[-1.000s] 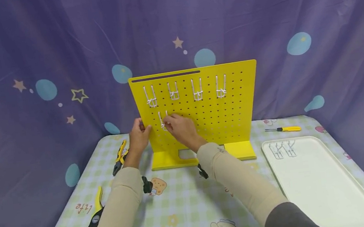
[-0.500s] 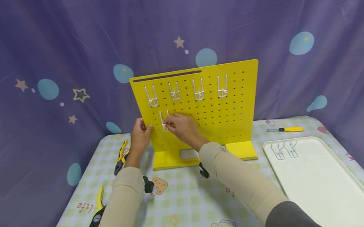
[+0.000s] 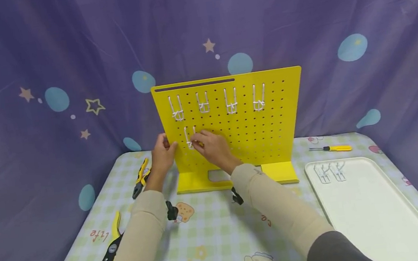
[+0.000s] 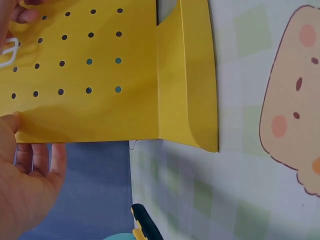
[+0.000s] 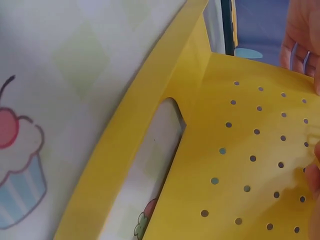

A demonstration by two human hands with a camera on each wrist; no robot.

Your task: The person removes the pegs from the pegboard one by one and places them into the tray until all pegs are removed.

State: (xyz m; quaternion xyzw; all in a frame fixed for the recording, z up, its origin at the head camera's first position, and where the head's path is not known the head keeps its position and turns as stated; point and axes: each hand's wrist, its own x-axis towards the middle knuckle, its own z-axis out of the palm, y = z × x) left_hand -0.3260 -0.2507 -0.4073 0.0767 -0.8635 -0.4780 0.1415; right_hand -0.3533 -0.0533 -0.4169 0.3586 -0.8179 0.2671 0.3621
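Note:
A yellow pegboard stands upright on its own folded base in the head view. My left hand grips its left edge, thumb on the front face and fingers behind, as the left wrist view also shows. With thumb and fingertips my right hand pinches a white wire pegboard hook in the second row, near the board's left side. The hook lies against the perforated face, partly covered by the fingers; its lower loop shows in the left wrist view. Several similar white hooks hang along the top row.
At the right, a white tray bears more wire hooks, with a yellow-handled screwdriver behind it. Yellow-and-black pliers and a wire stripper lie on the left. A purple curtain hangs behind the table.
The head view has shifted slightly, so the scene sits a little further right. Both hands keep their places on the board and the hook.

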